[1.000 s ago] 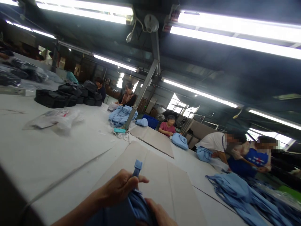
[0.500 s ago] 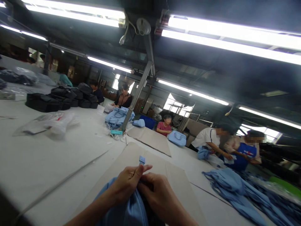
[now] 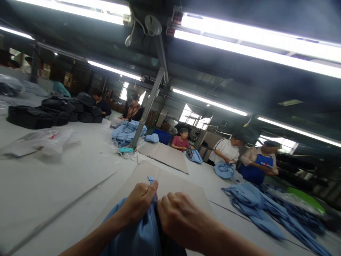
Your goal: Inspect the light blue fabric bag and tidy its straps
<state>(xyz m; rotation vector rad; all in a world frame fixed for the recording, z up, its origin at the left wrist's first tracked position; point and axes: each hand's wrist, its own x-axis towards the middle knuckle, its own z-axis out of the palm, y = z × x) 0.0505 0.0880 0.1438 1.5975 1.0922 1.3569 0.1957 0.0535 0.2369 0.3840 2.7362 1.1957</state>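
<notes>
Left hand (image 3: 140,201) pinches the light-blue bag (image 3: 138,234) by its strap tab (image 3: 151,180); right hand (image 3: 177,217), just beside that grip, clutches fabric; keep tension even.

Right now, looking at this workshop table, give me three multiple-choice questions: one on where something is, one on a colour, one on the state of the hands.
1. Where does the stack of black bags lie?
A. On the far left of the table
B. Under the right hand
C. On the cardboard sheet

2. What colour is the fabric bag between the hands?
A. Red
B. Light blue
C. Black

3. How is the left hand set?
A. Flat and open on the table
B. Out of view
C. Closed, pinching the bag's strap end

Answers: 1 A, the black stack sits at the left on the white table, far from the hands. 2 B, the cloth is light blue. 3 C, thumb and fingers press on the strap tip, with the right hand curled beside it on the bag.
</notes>
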